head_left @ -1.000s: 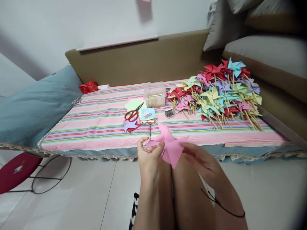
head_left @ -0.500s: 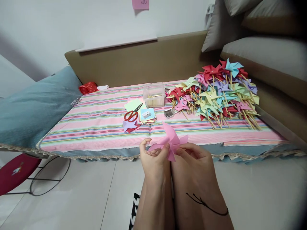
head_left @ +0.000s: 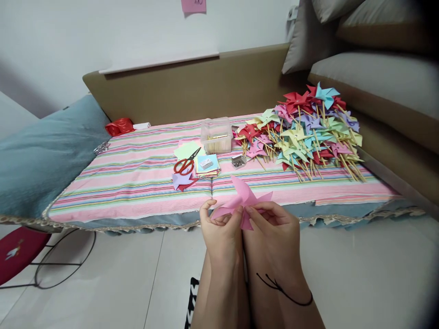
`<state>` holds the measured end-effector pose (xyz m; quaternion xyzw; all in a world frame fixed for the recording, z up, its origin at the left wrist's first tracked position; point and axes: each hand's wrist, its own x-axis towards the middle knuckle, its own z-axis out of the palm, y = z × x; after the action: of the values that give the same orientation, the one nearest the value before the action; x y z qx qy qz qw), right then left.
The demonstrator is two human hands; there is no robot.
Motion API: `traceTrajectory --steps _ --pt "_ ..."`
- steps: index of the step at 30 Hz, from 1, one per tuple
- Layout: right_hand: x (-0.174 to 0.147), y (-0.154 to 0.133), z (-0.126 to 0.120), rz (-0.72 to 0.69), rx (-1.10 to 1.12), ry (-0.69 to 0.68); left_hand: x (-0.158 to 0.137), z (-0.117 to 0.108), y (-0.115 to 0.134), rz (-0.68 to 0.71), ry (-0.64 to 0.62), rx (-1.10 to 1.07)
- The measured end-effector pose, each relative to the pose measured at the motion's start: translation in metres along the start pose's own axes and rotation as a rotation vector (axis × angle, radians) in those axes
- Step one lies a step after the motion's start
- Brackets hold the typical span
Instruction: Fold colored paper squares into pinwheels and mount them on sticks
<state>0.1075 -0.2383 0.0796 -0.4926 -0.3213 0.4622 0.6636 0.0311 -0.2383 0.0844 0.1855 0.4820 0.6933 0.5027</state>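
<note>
Between my two hands, above my knees, is a pink paper pinwheel (head_left: 243, 196) with its blades folded in. My left hand (head_left: 221, 226) pinches it from the left, the thumb at its middle. From the right, my right hand (head_left: 274, 224) grips it too, with its thumb close beside the left one at the centre. The thumbs cover the pinwheel's middle, and no stick shows on it. Past the hands lie red-handled scissors (head_left: 185, 165), a stack of coloured paper squares (head_left: 207, 168) with a small box (head_left: 206, 163) on top, and an open box of pins (head_left: 238, 161).
A heap of finished pinwheels on sticks (head_left: 308, 132) covers the right of the striped cloth (head_left: 137, 183). A clear plastic container (head_left: 216, 135) with sticks stands mid-cloth. A red bag (head_left: 120, 127) lies at the back left, and a red stool (head_left: 20, 256) stands at the lower left.
My right hand has moved left, bringing its thumb to the pinwheel's centre next to my left thumb. The view has shifted slightly to the right.
</note>
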Motion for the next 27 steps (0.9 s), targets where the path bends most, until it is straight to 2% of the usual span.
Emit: traceTrajectory --steps 4,9,27 --pt "-0.0012 0.0035 0.002 -0.038 -0.014 0.027 0.0003 0.0012 -0.0012 -0.013 0.018 -0.003" --pt "-0.0044 0.0004 0.0077 0.026 0.192 0.053 -0.0021 0.003 -0.0003 -0.028 0.06 -0.03" --pt "-0.0046 -0.0022 0.0066 0.073 0.154 0.053 -0.0052 0.0037 0.0018 -0.064 0.057 -0.04"
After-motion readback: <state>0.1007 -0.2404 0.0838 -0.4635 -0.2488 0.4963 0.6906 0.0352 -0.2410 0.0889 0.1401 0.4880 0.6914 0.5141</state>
